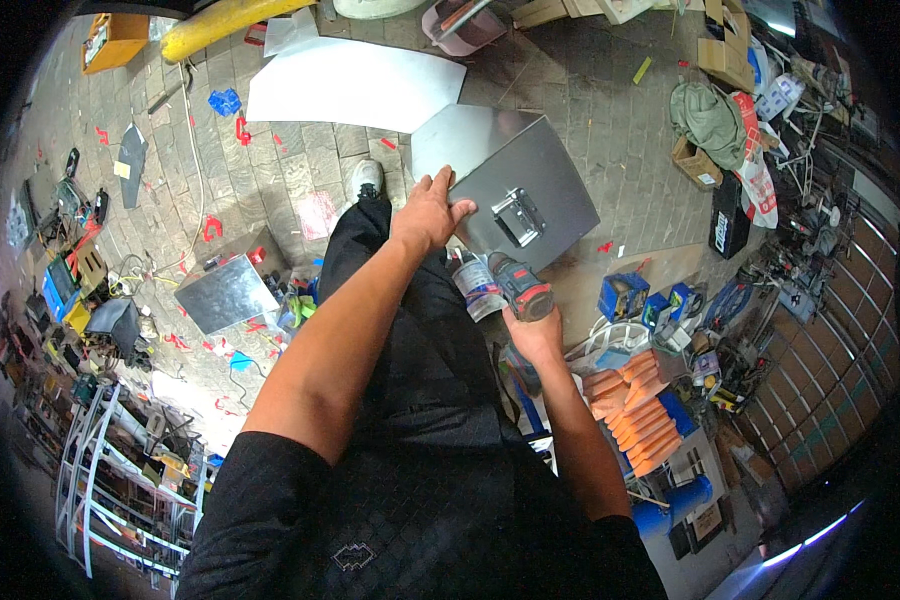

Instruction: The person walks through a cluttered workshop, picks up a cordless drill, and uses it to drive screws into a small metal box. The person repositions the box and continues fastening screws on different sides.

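One grey-and-red power drill is clamped in the right grip at three o'clock. By the left grip, unclosed, one grey angular metal box bearing one silver metal fitting is touched at one o'clock; if loosely steadied, it could be shifted by the drill. One white flat sheet is seen at eleven.

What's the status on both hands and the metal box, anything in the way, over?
Left hand spread against left edge of metal box. Right hand gripping drill. Silver fitting facing camera. Round container close beside drill.
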A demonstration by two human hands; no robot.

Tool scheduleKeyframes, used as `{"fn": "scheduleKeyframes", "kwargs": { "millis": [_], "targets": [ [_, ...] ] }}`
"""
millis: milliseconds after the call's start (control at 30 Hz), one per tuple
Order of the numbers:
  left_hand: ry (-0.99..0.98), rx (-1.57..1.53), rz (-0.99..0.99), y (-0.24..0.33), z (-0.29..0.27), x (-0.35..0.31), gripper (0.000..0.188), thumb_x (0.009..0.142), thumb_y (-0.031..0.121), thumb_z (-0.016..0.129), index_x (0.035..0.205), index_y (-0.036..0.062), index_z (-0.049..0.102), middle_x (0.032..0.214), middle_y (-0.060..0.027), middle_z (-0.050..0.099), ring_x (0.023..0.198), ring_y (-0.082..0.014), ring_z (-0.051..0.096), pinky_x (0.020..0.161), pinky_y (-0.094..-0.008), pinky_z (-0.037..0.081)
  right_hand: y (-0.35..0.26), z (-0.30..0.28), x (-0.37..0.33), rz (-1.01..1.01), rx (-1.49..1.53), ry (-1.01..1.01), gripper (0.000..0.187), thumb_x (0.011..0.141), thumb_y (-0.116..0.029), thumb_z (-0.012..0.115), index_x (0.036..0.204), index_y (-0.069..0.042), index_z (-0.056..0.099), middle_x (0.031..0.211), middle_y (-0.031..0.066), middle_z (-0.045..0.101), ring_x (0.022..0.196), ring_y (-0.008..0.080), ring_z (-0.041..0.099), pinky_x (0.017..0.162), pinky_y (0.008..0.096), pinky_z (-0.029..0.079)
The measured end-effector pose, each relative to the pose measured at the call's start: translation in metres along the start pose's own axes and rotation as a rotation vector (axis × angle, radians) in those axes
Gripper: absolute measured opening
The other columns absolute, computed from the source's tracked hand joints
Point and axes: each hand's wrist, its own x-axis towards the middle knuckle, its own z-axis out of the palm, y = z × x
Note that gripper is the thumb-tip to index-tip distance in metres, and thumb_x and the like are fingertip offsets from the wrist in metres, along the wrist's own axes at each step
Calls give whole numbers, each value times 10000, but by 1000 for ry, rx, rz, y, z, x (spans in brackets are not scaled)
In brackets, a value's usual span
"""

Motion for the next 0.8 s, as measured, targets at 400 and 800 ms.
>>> {"fn": "scheduleKeyframes", "kwargs": {
  "millis": [400,800],
  "targets": [
    [-15,5,-21,1,0,1,820,933,573,655,1567,159,340,1457,-208,503,1391,-391,477,1100,-486,454,1,-2,2,103,-20,-30,465,757,-289,859,1066,16,691,1064,234,730,1017,379,715,889,450,561],
    [9,11,5,-2,4,1,807,938,573,648,1557,154,344,1478,-252,481,1402,-422,460,1115,-490,440,-2,-2,0,35,16,14,401,751,-278,858,1013,-4,726,1010,236,740,967,388,726,851,465,567]
  ]
}}
